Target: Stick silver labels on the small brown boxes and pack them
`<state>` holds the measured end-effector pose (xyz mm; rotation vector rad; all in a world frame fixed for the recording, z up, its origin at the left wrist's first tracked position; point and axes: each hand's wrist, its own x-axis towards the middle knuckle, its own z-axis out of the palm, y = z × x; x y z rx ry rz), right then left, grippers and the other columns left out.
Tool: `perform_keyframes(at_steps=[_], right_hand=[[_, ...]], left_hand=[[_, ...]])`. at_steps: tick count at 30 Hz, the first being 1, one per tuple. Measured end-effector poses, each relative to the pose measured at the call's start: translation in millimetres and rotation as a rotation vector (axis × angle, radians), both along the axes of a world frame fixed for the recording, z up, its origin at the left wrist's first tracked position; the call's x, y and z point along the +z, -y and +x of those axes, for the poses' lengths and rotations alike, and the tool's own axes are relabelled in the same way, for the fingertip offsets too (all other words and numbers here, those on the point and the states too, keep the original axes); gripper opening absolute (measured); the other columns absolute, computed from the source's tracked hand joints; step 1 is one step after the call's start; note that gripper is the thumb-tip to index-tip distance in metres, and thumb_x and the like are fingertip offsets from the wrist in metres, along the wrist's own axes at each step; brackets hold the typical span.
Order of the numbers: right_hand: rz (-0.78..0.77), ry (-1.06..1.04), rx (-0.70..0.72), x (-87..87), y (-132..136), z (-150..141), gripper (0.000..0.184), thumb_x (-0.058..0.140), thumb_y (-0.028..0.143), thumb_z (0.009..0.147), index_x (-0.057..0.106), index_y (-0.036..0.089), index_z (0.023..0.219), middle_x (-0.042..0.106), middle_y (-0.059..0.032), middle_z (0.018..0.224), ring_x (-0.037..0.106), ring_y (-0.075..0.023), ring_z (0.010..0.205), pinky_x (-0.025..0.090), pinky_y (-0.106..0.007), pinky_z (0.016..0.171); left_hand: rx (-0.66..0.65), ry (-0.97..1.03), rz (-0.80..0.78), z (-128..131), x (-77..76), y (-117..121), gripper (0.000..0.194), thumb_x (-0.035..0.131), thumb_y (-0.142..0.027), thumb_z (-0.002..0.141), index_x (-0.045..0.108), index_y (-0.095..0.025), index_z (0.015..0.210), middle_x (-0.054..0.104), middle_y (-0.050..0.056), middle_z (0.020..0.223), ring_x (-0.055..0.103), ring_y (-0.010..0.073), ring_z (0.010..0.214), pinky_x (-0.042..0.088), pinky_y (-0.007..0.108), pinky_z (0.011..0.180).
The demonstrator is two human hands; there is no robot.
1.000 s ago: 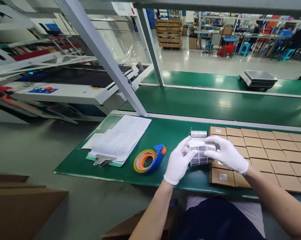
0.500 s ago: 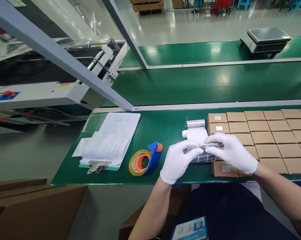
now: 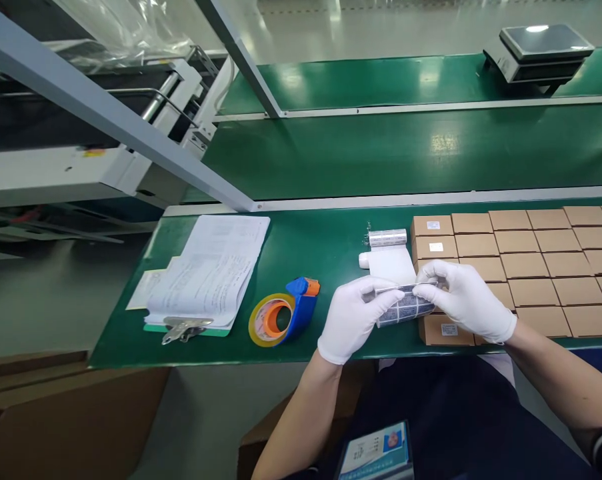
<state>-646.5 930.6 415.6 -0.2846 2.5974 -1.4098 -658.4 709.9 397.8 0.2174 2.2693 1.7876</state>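
Between my gloved hands is a curled strip of labels (image 3: 407, 308), dark with a pale grid, over the table. My left hand (image 3: 355, 313) pinches its left end between thumb and fingers. At the upper right edge, my right hand (image 3: 463, 300) grips the strip with thumb and fingertips. Just beyond the strip lies a white backing sheet (image 3: 391, 265), with a silver roll (image 3: 388, 238) at its far end. Small brown cardboard boxes (image 3: 533, 292) stand in rows beside and under my right hand. Some carry white stickers.
A blue tape dispenser (image 3: 303, 310) with yellow tape lies left of my hands. Farther left is a clipboard (image 3: 215, 331) with papers (image 3: 205, 273). Grey metal posts (image 3: 131, 127) slant across the left side. A scale (image 3: 541, 53) stands on the far green surface.
The view has tilted down and shifted slightly. The label strip has turned so more of its printed grid faces me, its right end slightly raised. Both hands keep hold of it.
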Motion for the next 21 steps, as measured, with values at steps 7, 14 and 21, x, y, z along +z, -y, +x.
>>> perform_keyframes(at_steps=[7, 14, 21], right_hand=[[0.128, -0.343, -0.175, -8.4, -4, 9, 0.014, 0.063, 0.028, 0.098, 0.07, 0.023, 0.11, 0.074, -0.0074, 0.102, 0.069, -0.0222, 0.09, 0.058, -0.037, 0.081], [0.311, -0.715, -0.2, -17.6, -10, 18, 0.022, 0.059, 0.013, 0.097, 0.074, 0.028, 0.103, 0.071, -0.0065, 0.095, 0.067, -0.0219, 0.088, 0.055, -0.037, 0.073], [0.135, -0.79, -0.188, -13.9, 2, 20, 0.043, 0.063, 0.009, 0.095, 0.062, 0.031, 0.132, 0.074, -0.008, 0.11, 0.068, -0.026, 0.105, 0.057, -0.047, 0.092]], left_hand=[[0.148, 0.085, 0.05, -2, -7.1, -7, 0.022, 0.08, -0.04, 0.082, 0.082, -0.019, 0.087, 0.08, 0.005, 0.091, 0.075, 0.025, 0.09, 0.061, 0.032, 0.082], [0.181, 0.191, 0.117, -3, -5.2, -15, 0.032, 0.082, -0.046, 0.077, 0.081, -0.016, 0.086, 0.08, 0.008, 0.091, 0.075, 0.0274, 0.09, 0.062, 0.034, 0.079], [0.189, 0.216, 0.17, 2, -2.4, -22, 0.034, 0.081, -0.047, 0.079, 0.082, -0.016, 0.092, 0.08, 0.008, 0.095, 0.075, 0.0271, 0.094, 0.061, 0.034, 0.082]])
